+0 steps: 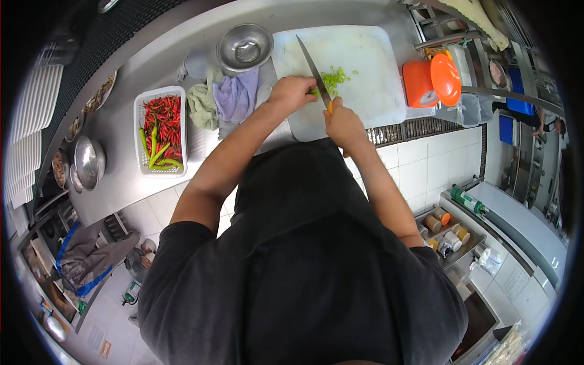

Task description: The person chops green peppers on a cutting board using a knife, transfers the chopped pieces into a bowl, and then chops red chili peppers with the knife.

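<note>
My right hand [345, 126] grips the yellow handle of a long knife [310, 62], whose blade slants up and left across the white cutting board [377, 67]. At the board's near left part, my left hand [294, 92] is closed, its fingertips close to the blade. A bit of green chili [314, 92] shows at those fingertips, mostly hidden by them. Just beyond the blade lies a small heap of green chili slices [333, 77], a few scattered to its right.
Left of the board stand a steel bowl [230, 47], a purple cloth [237, 97] and a green cloth [202, 104]. A white basket [184, 125] holds red chilies [163, 118] and several green chilies [159, 156]. An orange scale [418, 85] is at the right.
</note>
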The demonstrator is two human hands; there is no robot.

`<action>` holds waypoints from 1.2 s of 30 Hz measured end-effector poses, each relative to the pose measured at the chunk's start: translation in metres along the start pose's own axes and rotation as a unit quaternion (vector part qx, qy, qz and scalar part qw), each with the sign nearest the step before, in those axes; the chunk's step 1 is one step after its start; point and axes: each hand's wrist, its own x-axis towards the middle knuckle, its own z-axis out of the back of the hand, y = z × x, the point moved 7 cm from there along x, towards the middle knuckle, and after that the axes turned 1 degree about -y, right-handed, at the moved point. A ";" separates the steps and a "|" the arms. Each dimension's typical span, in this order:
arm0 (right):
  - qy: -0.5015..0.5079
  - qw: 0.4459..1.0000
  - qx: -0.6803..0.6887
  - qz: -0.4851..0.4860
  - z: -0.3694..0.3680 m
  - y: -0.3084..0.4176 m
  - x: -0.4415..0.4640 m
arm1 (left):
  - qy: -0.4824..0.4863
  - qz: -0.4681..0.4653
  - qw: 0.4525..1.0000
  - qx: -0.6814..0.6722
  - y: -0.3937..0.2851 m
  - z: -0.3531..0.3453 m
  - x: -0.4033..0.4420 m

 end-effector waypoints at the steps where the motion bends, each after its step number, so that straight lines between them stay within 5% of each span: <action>1: 0.010 1.000 -0.004 -0.007 -0.003 0.000 -0.007 | 0.000 0.002 1.000 -0.005 0.001 -0.002 -0.002; 36: 0.004 1.000 -0.004 0.001 -0.010 0.012 -0.001 | -0.013 0.029 0.999 -0.008 0.004 -0.005 -0.005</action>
